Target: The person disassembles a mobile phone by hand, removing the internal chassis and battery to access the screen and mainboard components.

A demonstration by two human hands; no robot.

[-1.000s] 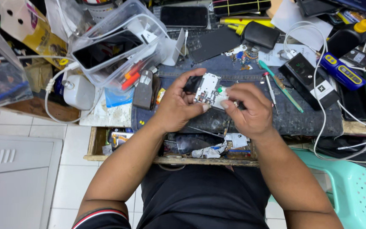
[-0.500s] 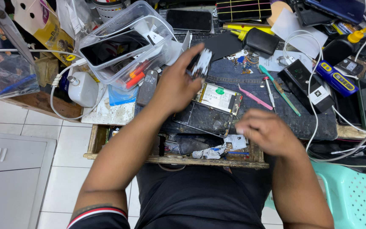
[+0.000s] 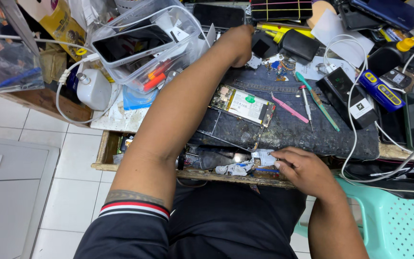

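An opened phone [image 3: 243,106], its board and battery showing, lies on a blue denim mat [image 3: 312,132] in the middle of the bench. My left hand [image 3: 238,44] reaches over it to the back of the bench. Its fingers are curled down next to a small silver part [image 3: 254,62] and a black box [image 3: 264,47], and what they hold is hidden. My right hand [image 3: 299,169] rests at the front edge, fingertips touching a crumpled white scrap [image 3: 263,157] in the open wooden drawer [image 3: 102,154]. Nothing is seen in its grip.
Pink tweezers [image 3: 288,108], a small screwdriver [image 3: 305,103] and a green pry tool [image 3: 318,101] lie right of the phone. A clear tub [image 3: 178,52] holding a phone, a white bottle [image 3: 95,89], black devices with white cables [image 3: 347,92] and a green chair [image 3: 395,218] crowd around.
Both hands held a small part over the phone. The left hand carried it up and to the back; the right hand dropped back to the drawer at the front edge.
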